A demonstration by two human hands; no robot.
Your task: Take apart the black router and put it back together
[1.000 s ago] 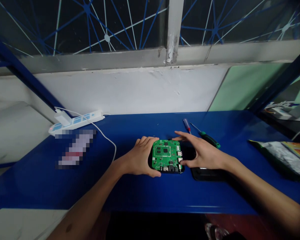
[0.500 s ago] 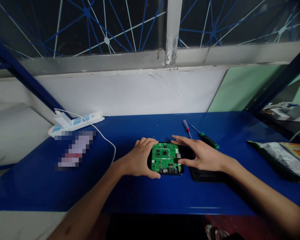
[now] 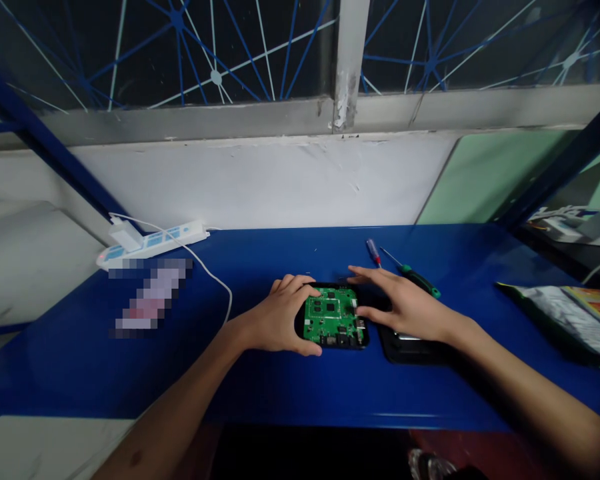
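Note:
A green circuit board (image 3: 330, 320) lies in a shallow black casing (image 3: 350, 346) on the blue table. My left hand (image 3: 283, 317) is closed around the casing's left side, with the thumb at the near edge and the fingertips at the far left corner. At the right side, my right hand (image 3: 405, 303) has its thumb and fingers spread apart. Its thumb tip is close beside the board's right edge, though I cannot tell whether it touches. Partly hidden under this hand is a flat black cover (image 3: 415, 357) with a shiny strip.
Behind my right hand lie a purple-handled screwdriver (image 3: 373, 251) and a green-handled screwdriver (image 3: 420, 280). A foil bag (image 3: 570, 320) rests at the right. To the left are a white power strip (image 3: 180, 237), a white cable (image 3: 207, 270) and a blurred-out flat item (image 3: 153, 293).
My right thumb has moved slightly up along the board's right edge, uncovering the connector there and the shiny strip on the cover. My left forefinger has shifted slightly onto the board's far left corner.

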